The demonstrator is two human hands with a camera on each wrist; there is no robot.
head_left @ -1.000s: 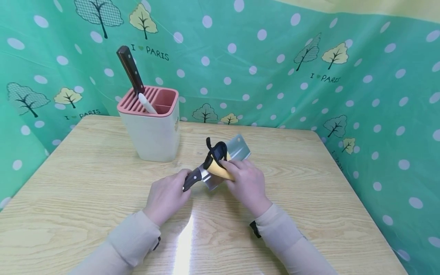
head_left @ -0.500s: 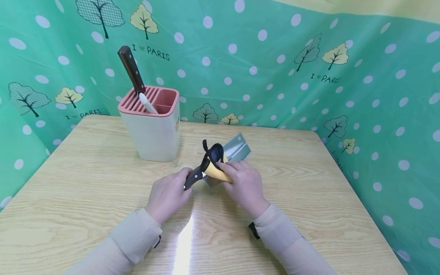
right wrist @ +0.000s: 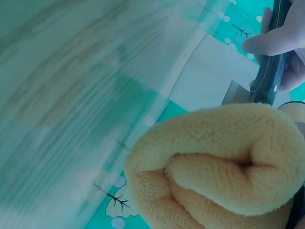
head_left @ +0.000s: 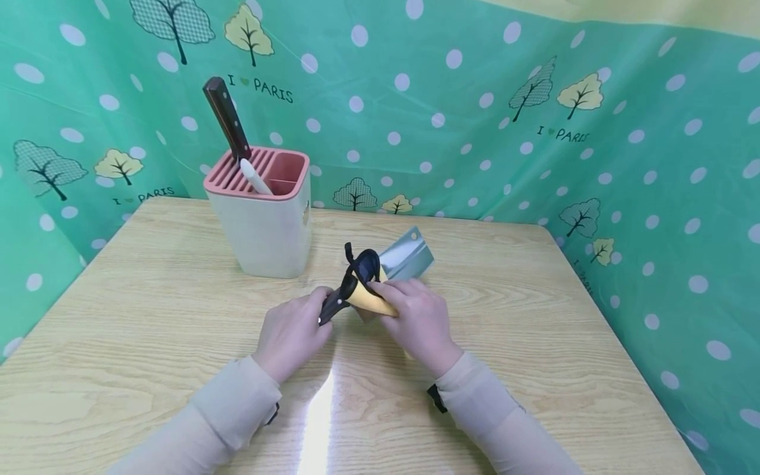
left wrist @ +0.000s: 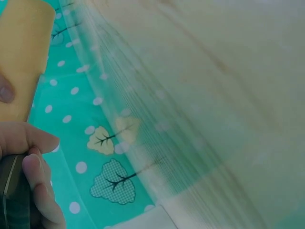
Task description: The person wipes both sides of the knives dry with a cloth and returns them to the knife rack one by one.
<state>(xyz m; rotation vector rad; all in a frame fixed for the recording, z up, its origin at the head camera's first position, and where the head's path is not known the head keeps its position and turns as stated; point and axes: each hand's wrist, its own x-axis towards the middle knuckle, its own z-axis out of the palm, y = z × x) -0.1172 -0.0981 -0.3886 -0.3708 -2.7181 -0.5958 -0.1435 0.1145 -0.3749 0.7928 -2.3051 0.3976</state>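
Observation:
A cleaver with a wide silvery blade (head_left: 411, 256) and a black riveted handle (head_left: 332, 307) is held over the table. My left hand (head_left: 293, 332) grips it by the handle, fingers curled round it in the left wrist view. A folded yellow fluffy cloth (head_left: 369, 299) with black trim lies over the blade close to the handle. Holding that cloth, my right hand (head_left: 420, 322) has its thumb on top; its other fingers are mostly hidden. In the right wrist view the cloth (right wrist: 214, 152) fills the front, with the cleaver's handle (right wrist: 270, 71) behind it.
At the back left of the wooden table (head_left: 505, 297) stands a white knife holder (head_left: 264, 237) with a pink slotted top. A brown-handled knife (head_left: 227, 119) and a white handle (head_left: 255, 177) stick out of it. A green dotted curtain (head_left: 415, 112) hangs behind.
My right hand has slid the cloth left along the blade towards the handle, baring more of the blade's far end. My left hand has barely moved, still on the handle.

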